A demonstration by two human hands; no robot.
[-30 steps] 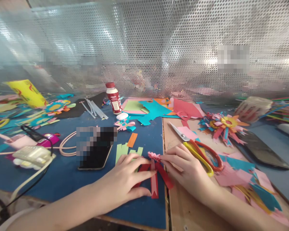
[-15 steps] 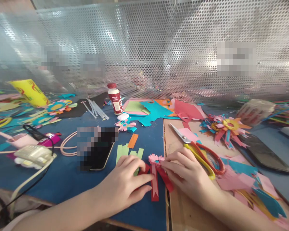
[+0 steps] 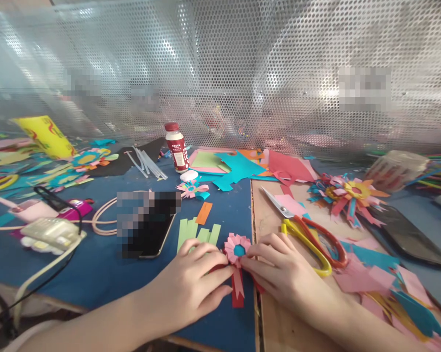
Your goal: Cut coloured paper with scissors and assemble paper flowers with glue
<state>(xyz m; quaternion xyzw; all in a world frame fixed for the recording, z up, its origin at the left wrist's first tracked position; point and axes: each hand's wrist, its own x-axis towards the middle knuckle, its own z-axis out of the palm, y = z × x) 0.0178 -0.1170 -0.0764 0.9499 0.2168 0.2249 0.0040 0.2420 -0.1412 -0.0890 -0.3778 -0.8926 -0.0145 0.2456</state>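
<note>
The left hand [image 3: 200, 276], fingers slightly spread, and the right hand [image 3: 284, 264], fingers bunched, reach inward palm-down, fingertips at opposite edges of the rosette [image 3: 239, 249]; whether either pinches it, I cannot tell. Behind the rosette, leftward, stands a capped bottle [image 3: 177, 151], contents hidden; well to its right, a jar [image 3: 396, 168], blurred inside. Bunched a second ago, the rosette now opens round, blue centre showing.

Pink paper rosette [image 3: 237, 247] went from bunched and edge-on to opened out, full ring toward the camera, with its blue centre [image 3: 239, 251] in plain view. Right hand [image 3: 284, 261] slid down the rosette's right side, covering most of the right-hand red strip [image 3: 257, 286].
</note>
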